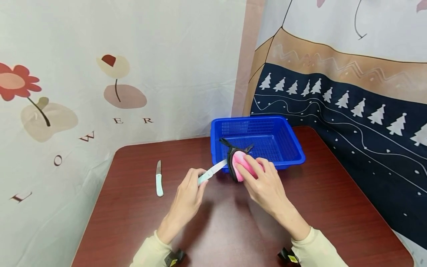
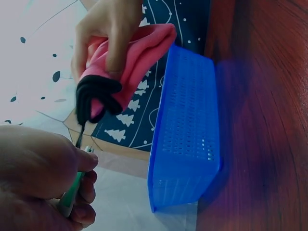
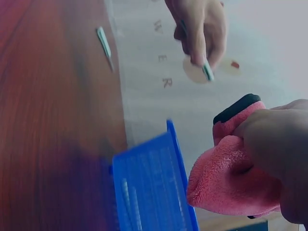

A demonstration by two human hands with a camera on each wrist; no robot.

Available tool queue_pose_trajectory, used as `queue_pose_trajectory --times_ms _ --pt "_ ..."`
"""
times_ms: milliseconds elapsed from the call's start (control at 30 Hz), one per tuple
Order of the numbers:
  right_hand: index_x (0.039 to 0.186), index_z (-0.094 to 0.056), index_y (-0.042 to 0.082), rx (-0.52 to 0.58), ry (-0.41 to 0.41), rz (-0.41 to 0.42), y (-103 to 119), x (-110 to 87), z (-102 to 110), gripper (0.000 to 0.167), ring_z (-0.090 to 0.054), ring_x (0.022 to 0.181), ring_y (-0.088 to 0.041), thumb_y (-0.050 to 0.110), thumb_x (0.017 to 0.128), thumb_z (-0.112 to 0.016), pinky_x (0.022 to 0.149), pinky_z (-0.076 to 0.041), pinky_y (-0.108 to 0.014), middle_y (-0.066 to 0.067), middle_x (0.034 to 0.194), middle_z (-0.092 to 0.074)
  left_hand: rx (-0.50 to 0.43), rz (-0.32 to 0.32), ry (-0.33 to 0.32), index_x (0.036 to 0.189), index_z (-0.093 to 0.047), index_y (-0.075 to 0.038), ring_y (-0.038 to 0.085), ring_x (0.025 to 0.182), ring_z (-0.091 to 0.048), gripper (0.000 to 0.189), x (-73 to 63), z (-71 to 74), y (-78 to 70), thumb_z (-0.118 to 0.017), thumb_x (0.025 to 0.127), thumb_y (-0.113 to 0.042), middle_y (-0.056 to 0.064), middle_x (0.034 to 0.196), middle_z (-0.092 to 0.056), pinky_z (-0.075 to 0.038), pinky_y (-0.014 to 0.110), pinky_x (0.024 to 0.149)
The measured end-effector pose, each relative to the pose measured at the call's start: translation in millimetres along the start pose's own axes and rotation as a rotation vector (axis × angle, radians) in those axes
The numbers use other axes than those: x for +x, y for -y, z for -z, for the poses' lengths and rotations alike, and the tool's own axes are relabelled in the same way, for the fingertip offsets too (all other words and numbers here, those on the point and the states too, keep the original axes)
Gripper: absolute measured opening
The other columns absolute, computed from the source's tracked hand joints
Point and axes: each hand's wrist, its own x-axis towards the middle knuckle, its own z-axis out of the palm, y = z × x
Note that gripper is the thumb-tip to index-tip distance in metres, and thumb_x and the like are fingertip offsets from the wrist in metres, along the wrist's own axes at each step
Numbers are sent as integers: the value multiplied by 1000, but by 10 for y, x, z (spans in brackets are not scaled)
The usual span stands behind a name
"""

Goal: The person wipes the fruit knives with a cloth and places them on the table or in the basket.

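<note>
My left hand [image 1: 186, 193] grips the pale mint handle of a small knife [image 1: 211, 172], its blade pointing up and right. The blade tip reaches the black edge of a pink plush cloth [image 1: 238, 165] in the head view; whether they touch I cannot tell. My right hand [image 1: 265, 181] holds that cloth bunched and folded, fingers pressed into it, over the near rim of a blue basket [image 1: 291, 161]. In the right wrist view the cloth [image 3: 231, 178] looks thick and fuzzy. A second mint-handled knife [image 1: 159, 181] lies on the table, left of my left hand.
The perforated basket stands at the back of the dark red-brown table [image 1: 133, 222]. Pale slim things [image 3: 131, 202] show inside it in the right wrist view, their kind unclear. A printed white curtain [image 1: 183, 74] and a navy tree-patterned one [image 1: 333, 111] hang behind.
</note>
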Motion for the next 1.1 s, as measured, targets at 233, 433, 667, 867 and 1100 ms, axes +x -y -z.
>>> queue_pose_trajectory --times_ms 233,433,667,867,1100 --pt "141 -78 21 -9 28 81 236 80 -107 42 -65 111 -39 19 115 -46 85 -61 -52 -15 149 -72 -3 -21 4 129 -67 -1 22 88 -67 25 7 -27 -34 -76 105 -1 10 110 -68 -62 41 79" --pt "144 -77 21 -37 43 119 349 89 -178 44 -63 114 -36 17 116 -43 84 -61 -50 -10 150 -71 -7 -47 7 129 -65 1 22 91 -69 28 1 -46 -43 -76 103 3 11 111 -68 -63 40 81" --pt "145 -76 22 -52 59 94 356 101 -161 45 -62 113 -36 15 115 -43 85 -60 -50 -9 150 -69 -11 -64 13 130 -65 2 22 92 -68 28 -7 -45 -40 -75 104 1 11 112 -68 -62 40 81" --pt "143 -77 21 -55 67 71 316 103 -138 44 -63 109 -36 11 108 -52 83 -59 -50 -10 151 -69 -8 -89 15 129 -65 1 19 90 -65 25 -12 -41 -38 -74 106 0 10 110 -66 -60 37 79" --pt "143 -77 20 -67 73 38 189 65 -124 41 -63 108 -39 14 107 -59 83 -61 -51 -14 149 -70 3 -99 15 127 -66 0 16 85 -60 23 -16 -30 -33 -74 106 0 7 106 -65 -57 36 77"
